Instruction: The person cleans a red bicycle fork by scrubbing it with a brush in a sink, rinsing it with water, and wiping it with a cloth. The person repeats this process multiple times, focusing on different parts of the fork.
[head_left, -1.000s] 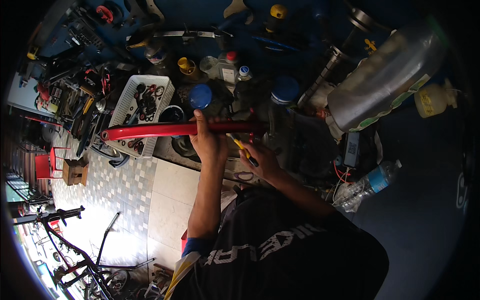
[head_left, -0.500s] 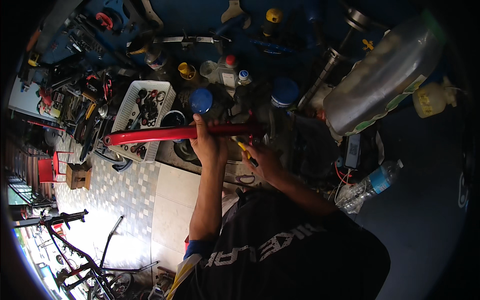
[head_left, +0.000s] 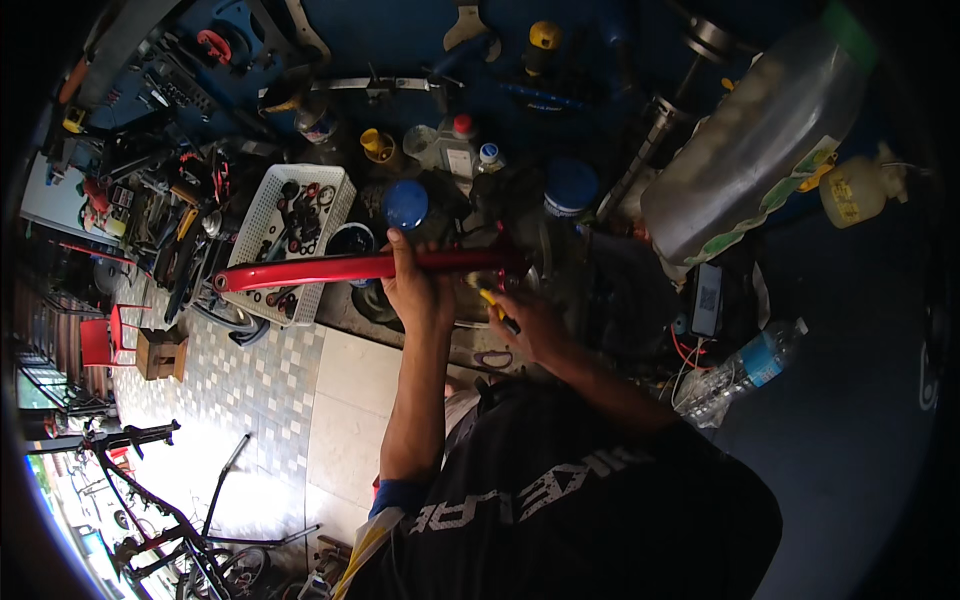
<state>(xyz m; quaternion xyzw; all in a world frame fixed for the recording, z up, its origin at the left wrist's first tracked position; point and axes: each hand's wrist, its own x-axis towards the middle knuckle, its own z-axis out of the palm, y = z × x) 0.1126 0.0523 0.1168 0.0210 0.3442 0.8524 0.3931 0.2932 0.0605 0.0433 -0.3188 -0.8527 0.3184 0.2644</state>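
A glossy red bicycle frame part (head_left: 320, 273), a long tube with a round eye at its left end and brackets at its right end, lies level across the view over the bench. My left hand (head_left: 415, 285) is wrapped round its middle from below, thumb up along the near face. Below the bracketed end, my right hand (head_left: 525, 320) grips a small brush (head_left: 490, 297) with a yellow and black handle. The brush's pale tip is close to the red part's underside; whether it touches I cannot tell.
A white plastic basket (head_left: 262, 215) of small parts stands behind the tube's left half. Near it are a blue-lidded tub (head_left: 405, 205), another blue-lidded tub (head_left: 571, 187) and bottles (head_left: 459, 155). A large clear container (head_left: 750, 170) and a plastic water bottle (head_left: 745, 370) are at right.
The view has shifted slightly. My left hand keeps its hold on the red part, and the brush in my right hand has moved only a little near the bracketed end.
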